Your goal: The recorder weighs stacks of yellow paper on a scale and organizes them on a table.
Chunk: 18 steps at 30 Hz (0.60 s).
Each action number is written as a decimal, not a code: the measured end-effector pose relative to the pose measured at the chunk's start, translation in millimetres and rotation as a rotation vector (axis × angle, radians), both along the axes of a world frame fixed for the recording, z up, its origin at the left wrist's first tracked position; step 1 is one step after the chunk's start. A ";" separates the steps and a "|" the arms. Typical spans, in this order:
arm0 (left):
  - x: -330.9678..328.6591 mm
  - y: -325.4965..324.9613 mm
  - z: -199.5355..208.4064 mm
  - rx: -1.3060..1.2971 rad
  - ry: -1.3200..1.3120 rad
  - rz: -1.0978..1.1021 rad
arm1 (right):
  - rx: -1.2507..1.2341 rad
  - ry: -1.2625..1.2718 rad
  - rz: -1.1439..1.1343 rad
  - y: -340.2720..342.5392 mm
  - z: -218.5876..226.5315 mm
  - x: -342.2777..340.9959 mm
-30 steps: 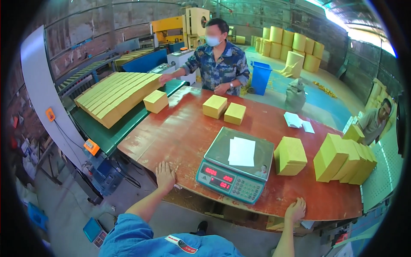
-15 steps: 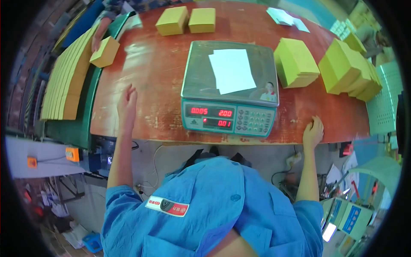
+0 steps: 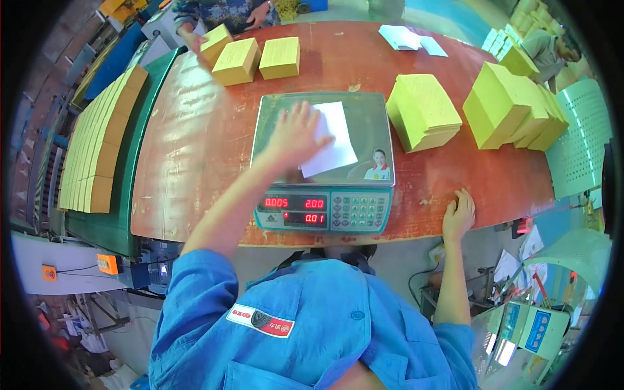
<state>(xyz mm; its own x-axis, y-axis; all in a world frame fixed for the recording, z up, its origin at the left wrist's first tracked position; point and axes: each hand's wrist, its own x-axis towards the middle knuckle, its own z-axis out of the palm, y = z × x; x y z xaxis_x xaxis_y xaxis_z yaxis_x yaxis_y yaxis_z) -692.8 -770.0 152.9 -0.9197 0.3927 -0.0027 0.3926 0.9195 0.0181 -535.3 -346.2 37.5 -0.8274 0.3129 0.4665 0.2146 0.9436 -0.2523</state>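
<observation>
Lying flat on a weighing scale (image 3: 372, 133) near the middle of a red table (image 3: 185, 166), white paper (image 3: 337, 133) shows as a plain, bright, slightly slanted rectangle. The person's left hand (image 3: 298, 135), a little blurred, is spread wide over its left side, hiding that part; whether the fingers press on it or pinch it, I cannot tell. The bare forearm also crosses the scale's left front corner. The scale has a grey pan and a teal front with lit red digits at left and a keypad at right. The right hand (image 3: 460, 213) rests on the table near its front edge, right of the scale, fingers bent; how far it is closed, I cannot tell. Around these, from the left: a row of yellow blocks (image 3: 97, 149) on a green belt (image 3: 123, 175) beside the table; a co-worker's hand (image 3: 193, 40) at a yellow block (image 3: 216, 45) along the far side; then two more blocks (image 3: 280, 57), side by side. Loose white sheets (image 3: 400, 38) lie at the far edge. Just right of the scale stands a yellow stack (image 3: 424, 110), then a leaning group of stacks (image 3: 500, 107), beside a pale green perforated panel (image 3: 578, 136).
</observation>
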 end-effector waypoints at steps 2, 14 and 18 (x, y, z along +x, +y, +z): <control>35.6 28.9 -7.8 0.056 0.124 -0.114 | -0.041 -0.024 -0.001 -5.6 6.6 5.9; 68.7 129.4 15.8 0.304 0.111 -0.325 | -1.762 -0.352 0.591 -106.0 82.6 -34.3; 87.5 139.7 32.3 0.651 0.055 -0.318 | -1.098 -0.106 0.517 -96.0 124.9 -11.2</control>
